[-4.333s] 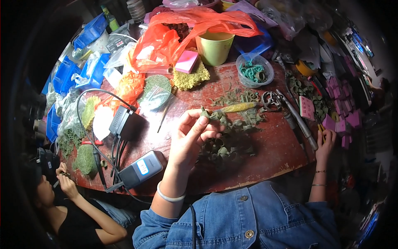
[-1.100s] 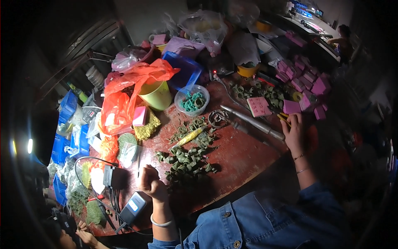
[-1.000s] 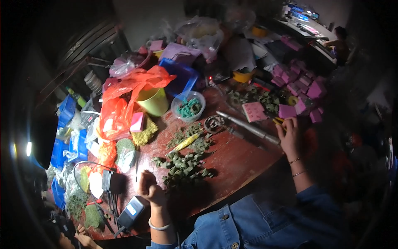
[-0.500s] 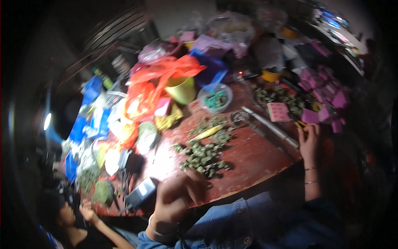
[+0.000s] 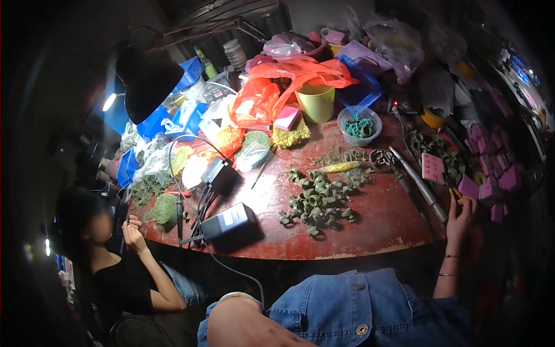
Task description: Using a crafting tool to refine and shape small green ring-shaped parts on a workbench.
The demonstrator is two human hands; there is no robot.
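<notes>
At the table's right edge, my right hand [image 5: 461, 213] is closed with its fingertips on a slim yellow-and-dark-handled tool [image 5: 455, 191]; its working end is not clear. My left hand [image 5: 254, 329] is low at the bottom edge in front of my denim clothing, its fingers cut off from view. A heap of small olive-green ring-shaped pieces [image 5: 318, 202] lies on the red table [image 5: 376, 225]. Behind the heap rests a yellow spindle-shaped piece [image 5: 340, 167]. Left of my right hand are a long silver rod [image 5: 421, 185] and a pink note [image 5: 432, 168].
To the left sit a black power box [image 5: 230, 222] with cables and a lamp [image 5: 144, 87]. A co-worker's hand [image 5: 134, 236] is at the left table edge. Farther back are a yellow-green cup [image 5: 315, 104], a clear tub [image 5: 359, 126] and red plastic bags [image 5: 254, 101]. Pink blocks [image 5: 491, 153] crowd the right.
My left hand has drawn back from the near side of the green heap to the bottom edge. The view has shifted, while my right hand stays at the yellow-handled tool.
</notes>
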